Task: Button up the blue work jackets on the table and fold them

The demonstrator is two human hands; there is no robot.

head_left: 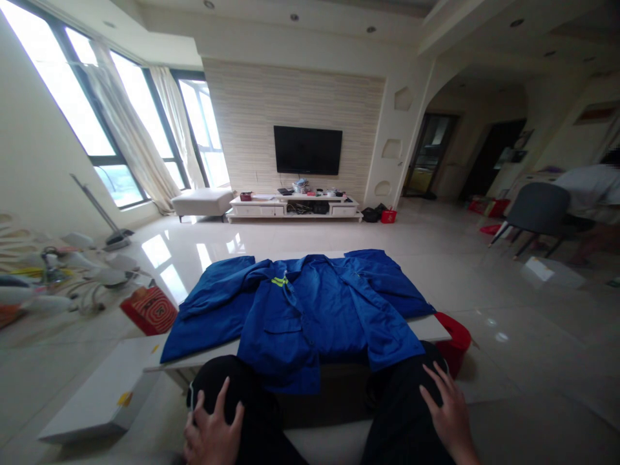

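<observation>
My left hand (213,426) rests on my left knee with its fingers spread, holding nothing. On the other knee lies my right hand (448,407), also open and with nothing in it. A blue work jacket (334,310) is spread across a low white table (198,356) in front of me, its front hanging over the near edge. Yellow-green stripes and a pocket flap show on its left front panel. More blue cloth (213,323) lies beneath the jacket at the left, and another blue part (387,278) at the right. Neither hand touches the jacket.
A white box (97,394) stands on the floor at the left, near a red patterned box (150,310). A red stool (455,342) sits by the table's right end. Farther off are a TV stand (256,210), a dark chair (540,203) and a person (588,190) at the right.
</observation>
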